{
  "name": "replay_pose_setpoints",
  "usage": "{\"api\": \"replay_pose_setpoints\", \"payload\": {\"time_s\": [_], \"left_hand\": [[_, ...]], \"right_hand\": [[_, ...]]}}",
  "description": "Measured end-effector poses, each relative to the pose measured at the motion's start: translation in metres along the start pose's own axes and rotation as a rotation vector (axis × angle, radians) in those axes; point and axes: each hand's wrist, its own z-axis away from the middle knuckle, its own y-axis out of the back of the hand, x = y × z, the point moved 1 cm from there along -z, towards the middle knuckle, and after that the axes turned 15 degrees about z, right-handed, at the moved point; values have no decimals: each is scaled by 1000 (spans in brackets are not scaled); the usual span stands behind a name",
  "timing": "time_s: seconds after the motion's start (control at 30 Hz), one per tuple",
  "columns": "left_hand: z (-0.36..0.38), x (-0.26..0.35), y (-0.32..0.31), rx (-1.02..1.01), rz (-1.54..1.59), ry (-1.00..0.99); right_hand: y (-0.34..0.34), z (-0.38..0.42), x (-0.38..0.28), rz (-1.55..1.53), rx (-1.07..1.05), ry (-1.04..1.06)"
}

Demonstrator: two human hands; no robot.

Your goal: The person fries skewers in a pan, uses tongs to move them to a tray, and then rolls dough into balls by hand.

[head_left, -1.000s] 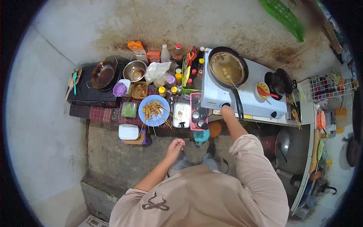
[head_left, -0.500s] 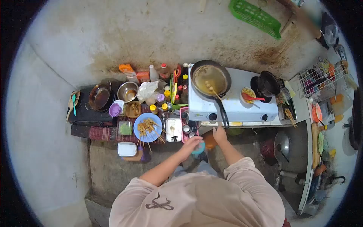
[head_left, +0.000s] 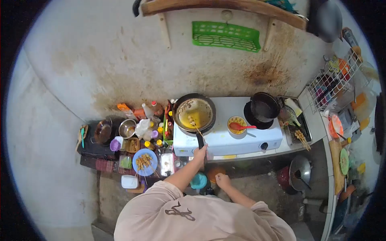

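My left hand (head_left: 200,153) is closed round the black handle of a frying pan (head_left: 212,107) on the left burner. Yellowish oil (head_left: 194,115) fills part of the pan, and a skewer of small pieces (head_left: 192,121) lies in it, its stick over the near rim toward the handle. My right hand (head_left: 222,180) hangs in front of the stove with its fingers curled, and I see nothing in it. On the white gas stove (head_left: 221,140), between the burners, stands a bowl of yellow mixture (head_left: 232,120) with a red spoon (head_left: 243,126).
A blue plate of skewers (head_left: 152,168) and several bottles (head_left: 157,108) stand left of the stove. On the right burner is a dark pan (head_left: 265,106), with more skewers (head_left: 301,138) beyond it. A wooden shelf (head_left: 225,5) and green rack (head_left: 225,36) are overhead.
My left hand has moved up onto the frying pan's handle. My right hand has drawn back from the stove front. The view has tilted up, bringing the overhead shelf into sight.
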Motion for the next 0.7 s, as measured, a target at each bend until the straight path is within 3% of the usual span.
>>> {"api": "replay_pose_setpoints", "payload": {"time_s": [0.1,0.2,0.4,0.47,0.53,0.7], "left_hand": [[-3,-4,4,54,-88,-99],[23,15,-3,92,-166,-75],[43,20,22,65,-182,-101],[59,31,32,93,-141,16],[66,36,43,76,-128,-73],[98,76,71,-38,-283,-102]], "right_hand": [[-26,-13,28,-1,-45,18],[-47,-29,32,-51,-40,50],[-24,-57,-17,59,-110,66],[-12,-61,-34,95,-35,184],[2,-69,-57,113,-71,147],[-24,-109,-86,307,89,245]]}}
